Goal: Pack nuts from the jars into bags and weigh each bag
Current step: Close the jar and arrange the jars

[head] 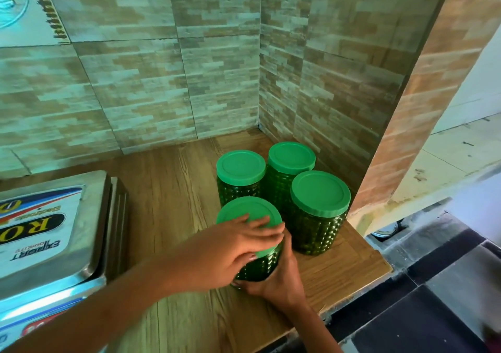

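Wrapped round the front jar (259,266) at lower centre is the right hand (282,282); its lid (244,210) is clasped by the left hand (233,247). Jars behind (317,233) could be knocked by a jerked twist.

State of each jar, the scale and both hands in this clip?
Front jar: lid on, held by both hands.
Left hand: grips the front jar's lid.
Right hand: wraps the front jar's body.
Left jar: upright, closed, untouched.
Corner jar: upright, closed, untouched.
Right jar: upright, closed, untouched.
Scale: untouched, display out of view.
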Available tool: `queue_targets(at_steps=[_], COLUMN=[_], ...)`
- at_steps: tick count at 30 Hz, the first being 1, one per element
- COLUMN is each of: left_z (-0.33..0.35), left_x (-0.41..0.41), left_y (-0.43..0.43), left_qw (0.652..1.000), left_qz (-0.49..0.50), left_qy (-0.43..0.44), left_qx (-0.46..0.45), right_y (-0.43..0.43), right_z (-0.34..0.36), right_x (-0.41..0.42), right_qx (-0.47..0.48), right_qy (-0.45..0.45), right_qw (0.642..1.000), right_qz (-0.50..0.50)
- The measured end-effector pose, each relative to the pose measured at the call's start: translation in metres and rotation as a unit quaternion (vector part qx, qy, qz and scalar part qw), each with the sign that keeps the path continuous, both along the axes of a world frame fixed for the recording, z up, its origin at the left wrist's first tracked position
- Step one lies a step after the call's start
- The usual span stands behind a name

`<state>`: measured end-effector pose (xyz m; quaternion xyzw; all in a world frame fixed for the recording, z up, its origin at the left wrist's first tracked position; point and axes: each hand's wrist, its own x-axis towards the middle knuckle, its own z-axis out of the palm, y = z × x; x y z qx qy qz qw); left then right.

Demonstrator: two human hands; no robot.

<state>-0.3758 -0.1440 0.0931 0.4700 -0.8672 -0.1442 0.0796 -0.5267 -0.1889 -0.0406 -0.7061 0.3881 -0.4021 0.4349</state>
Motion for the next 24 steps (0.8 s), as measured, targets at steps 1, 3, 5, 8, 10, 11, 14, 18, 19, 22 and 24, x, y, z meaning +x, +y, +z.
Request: queue_targets(at_steps=[1,3,5,8,10,11,14,18,19,22,24], left_z=[0.008,0.017,0.015,-0.002,-0.013,-0.018,-0.018,-0.011,-0.01,-0.012,-0.02], left_x=[0.009,0.019,0.011,-0.018,-0.028,-0.027,-0.01,0.01,0.008,-0.012,-0.022], left_y=[0.003,0.006,0.008,0.001,-0.004,-0.006,-0.001,0.01,0.01,0.005,-0.003], left_qw=[0.999,0.999,0.992,0.971,0.965,0.965,0.98,0.994,0.991,0.972,0.964], left_qz=[-0.011,0.008,0.064,0.181,0.215,0.207,0.119,0.086,0.109,0.213,0.247], left_qy=[0.006,0.029,0.094,-0.01,-0.085,-0.106,-0.09,0.028,0.027,-0.023,-0.039], left_qx=[0.032,0.044,-0.056,-0.156,-0.126,-0.119,-0.131,-0.056,-0.076,-0.093,-0.094], right_y=[0.0,0.0,0.0,0.001,0.001,0.001,0.001,0.002,0.002,0.002,0.002], right_z=[0.0,-0.001,0.0,0.0,0.001,0.001,0.001,0.001,0.001,0.002,0.001], right_x=[0.001,0.001,0.001,0.001,0.0,0.0,0.002,0.002,0.002,0.001,0.001], right_qx=[0.0,0.003,0.004,0.005,0.002,0.002,0.004,0.001,0.0,-0.002,0.001], right_qy=[-0.003,-0.01,-0.01,-0.014,-0.018,-0.017,-0.007,-0.002,-0.003,-0.009,-0.008], right_qw=[1.0,1.0,1.0,1.0,1.0,1.0,1.0,1.0,1.0,1.0,1.0], right_qz=[-0.001,-0.005,-0.002,-0.004,-0.006,-0.008,-0.01,-0.012,-0.013,-0.01,-0.011])
